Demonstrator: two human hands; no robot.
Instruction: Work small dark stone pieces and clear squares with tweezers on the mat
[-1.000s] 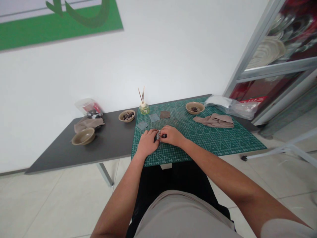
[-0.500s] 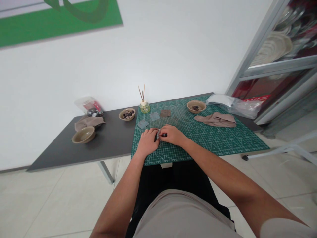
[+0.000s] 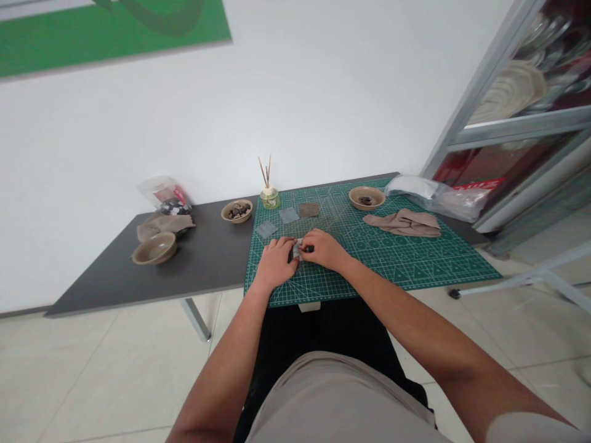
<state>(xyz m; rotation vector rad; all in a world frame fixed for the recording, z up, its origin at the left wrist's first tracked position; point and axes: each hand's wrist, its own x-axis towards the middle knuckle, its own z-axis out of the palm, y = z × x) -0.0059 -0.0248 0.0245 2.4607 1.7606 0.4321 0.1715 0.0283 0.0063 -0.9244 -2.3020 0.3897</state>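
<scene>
Close to the front edge of the green cutting mat (image 3: 392,264), my two hands meet around a small light grey piece (image 3: 296,249). My left hand (image 3: 276,264) grips it from the left, with a dark edge showing between thumb and fingers. My right hand (image 3: 324,251) is closed in a pinch on a small dark item (image 3: 309,248), pressed against the grey piece; its kind is too small to make out. Just beyond the hands lie two translucent squares, one nearer (image 3: 266,229) and one farther (image 3: 289,215), beside a brown square (image 3: 309,210).
Left of the mat, a bowl of dark and tan chunks (image 3: 237,212) and another bowl (image 3: 154,249) stand near a tipped clear container (image 3: 165,194). A reed diffuser (image 3: 269,197) is at the back. Rightward are a bowl (image 3: 366,198), a crumpled cloth (image 3: 406,223) and a plastic bag (image 3: 438,195).
Both hands stay in nearly the same place around the grey piece. My right fingers have shifted slightly to the right, and a little more of the grey piece shows. The view has moved slightly.
</scene>
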